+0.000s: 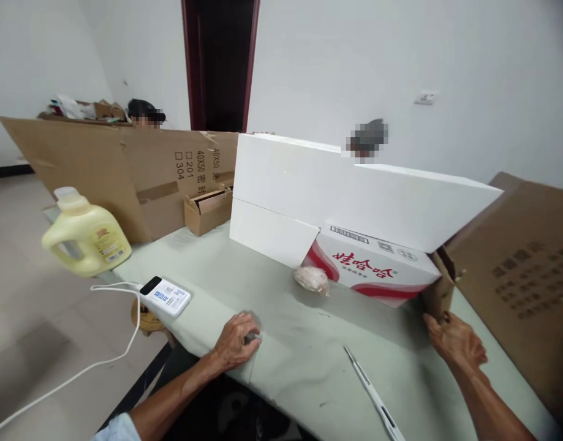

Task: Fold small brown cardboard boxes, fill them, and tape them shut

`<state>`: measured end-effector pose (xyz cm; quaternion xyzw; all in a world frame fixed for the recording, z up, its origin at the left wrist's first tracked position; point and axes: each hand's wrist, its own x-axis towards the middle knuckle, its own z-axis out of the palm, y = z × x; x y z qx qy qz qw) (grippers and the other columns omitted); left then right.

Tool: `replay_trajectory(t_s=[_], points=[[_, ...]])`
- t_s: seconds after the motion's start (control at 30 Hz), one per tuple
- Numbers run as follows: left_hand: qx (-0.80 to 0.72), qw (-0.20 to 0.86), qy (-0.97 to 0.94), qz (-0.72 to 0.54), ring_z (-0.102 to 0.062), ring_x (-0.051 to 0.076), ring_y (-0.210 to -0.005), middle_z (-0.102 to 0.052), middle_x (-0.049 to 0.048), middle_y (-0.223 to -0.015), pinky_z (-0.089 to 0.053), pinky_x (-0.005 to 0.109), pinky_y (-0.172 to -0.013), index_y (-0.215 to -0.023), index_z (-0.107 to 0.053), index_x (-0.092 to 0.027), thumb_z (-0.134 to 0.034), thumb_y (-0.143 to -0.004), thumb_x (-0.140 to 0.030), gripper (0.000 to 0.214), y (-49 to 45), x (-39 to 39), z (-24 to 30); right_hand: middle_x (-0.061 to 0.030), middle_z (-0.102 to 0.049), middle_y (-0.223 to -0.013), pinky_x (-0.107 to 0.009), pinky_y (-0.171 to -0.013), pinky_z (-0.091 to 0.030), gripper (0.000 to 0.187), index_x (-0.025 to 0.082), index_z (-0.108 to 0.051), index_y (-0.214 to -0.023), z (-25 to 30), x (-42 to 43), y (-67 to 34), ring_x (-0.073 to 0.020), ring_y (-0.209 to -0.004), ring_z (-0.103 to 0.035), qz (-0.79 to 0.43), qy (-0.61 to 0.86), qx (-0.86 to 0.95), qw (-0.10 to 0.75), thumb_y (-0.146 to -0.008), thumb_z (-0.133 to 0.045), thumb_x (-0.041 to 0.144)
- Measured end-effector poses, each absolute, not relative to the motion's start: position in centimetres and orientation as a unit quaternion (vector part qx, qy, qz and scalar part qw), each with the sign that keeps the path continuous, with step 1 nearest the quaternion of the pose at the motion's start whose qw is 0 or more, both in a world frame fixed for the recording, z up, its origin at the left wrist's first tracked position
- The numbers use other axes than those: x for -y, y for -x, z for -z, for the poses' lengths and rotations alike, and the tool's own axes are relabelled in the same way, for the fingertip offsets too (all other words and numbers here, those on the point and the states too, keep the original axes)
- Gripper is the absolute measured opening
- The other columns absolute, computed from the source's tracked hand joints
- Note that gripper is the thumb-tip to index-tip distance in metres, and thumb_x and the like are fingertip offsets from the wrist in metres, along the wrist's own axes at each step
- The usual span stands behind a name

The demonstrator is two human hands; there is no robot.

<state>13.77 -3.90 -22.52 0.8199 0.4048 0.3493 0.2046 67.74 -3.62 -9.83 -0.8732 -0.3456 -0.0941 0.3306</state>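
Note:
My left hand [235,342] rests on the pale green table cover [309,367] near its front edge, fingers curled around a small dark object I cannot make out. My right hand [453,338] pinches the brown side flap [440,288] of a white carton with red print [377,269], whose long white flaps [355,190] stand open toward me. A small bundle in clear plastic [312,279] lies in front of the carton. A thin metal tool [373,395] lies on the cover between my hands.
A yellow detergent jug [86,236] and a white power bank [165,295] with cable sit at the table's left end. Large cardboard sheets [102,165] and a small open box [207,209] stand behind; another sheet [524,269] leans at right. People sit beyond the boxes.

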Motion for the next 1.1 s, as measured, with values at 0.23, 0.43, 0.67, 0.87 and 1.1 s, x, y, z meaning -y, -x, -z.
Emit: replay_trajectory(t_s=[0.23,0.43,0.67,0.87,1.1], points=[[-0.399,0.213,-0.82,-0.351,-0.069,0.026,-0.092,-0.073,0.0052,-0.09,-0.054,0.04,-0.093,-0.091,-0.073,-0.023,-0.072,-0.086,-0.017,0.008,-13.7,4.0,22.4,-0.0359,-0.071,-0.124,-0.054,-0.075,-0.041,0.042,0.024,-0.085,-0.125,9.0,4.8,-66.9,-0.0416,-0.111,-0.072,0.033,0.914,0.29,0.283,-0.088,-0.076,0.042],[-0.401,0.215,-0.819,-0.35,-0.069,0.025,-0.092,-0.073,0.005,-0.09,-0.053,0.04,-0.095,-0.09,-0.073,-0.022,-0.071,-0.085,-0.015,0.009,-13.7,3.7,22.4,-0.0351,-0.069,-0.129,-0.056,-0.082,-0.044,0.061,0.017,-0.08,-0.136,10.0,7.0,-65.7,-0.0444,-0.12,-0.068,0.038,0.902,0.312,0.295,-0.09,-0.068,0.055],[-0.407,0.204,-0.819,-0.349,-0.068,0.02,-0.083,-0.072,0.0023,-0.084,-0.056,0.032,-0.079,-0.087,-0.072,-0.021,-0.076,-0.089,-0.018,0.005,-13.9,3.5,21.8,-0.0236,-0.076,-0.105,-0.052,-0.072,-0.049,0.059,0.024,-0.081,-0.102,13.5,9.0,-61.0,-0.0384,-0.084,-0.069,0.068,0.823,0.439,0.354,-0.083,-0.053,0.073],[-0.469,0.119,-0.794,-0.368,-0.073,0.024,-0.112,-0.074,0.0104,-0.13,-0.064,0.045,-0.098,-0.124,-0.073,-0.021,-0.069,-0.109,-0.04,0.024,-11.2,-0.1,16.9,-0.015,-0.076,-0.095,-0.043,-0.069,-0.053,0.076,0.018,-0.078,-0.103,15.1,10.5,-53.7,-0.0276,-0.071,-0.068,0.084,0.753,0.527,0.385,-0.088,-0.043,0.084],[-0.664,-0.042,-0.627,-0.404,-0.053,0.037,-0.148,-0.059,0.0152,-0.157,-0.044,0.063,-0.122,-0.145,-0.063,-0.018,-0.068,-0.106,-0.036,0.043,-1.6,-8.8,5.5,-0.0113,-0.076,-0.095,-0.037,-0.067,-0.055,0.07,0.018,-0.077,-0.108,14.8,12.3,-49.0,-0.0218,-0.067,-0.067,0.079,0.691,0.59,0.41,-0.1,-0.046,0.08]])
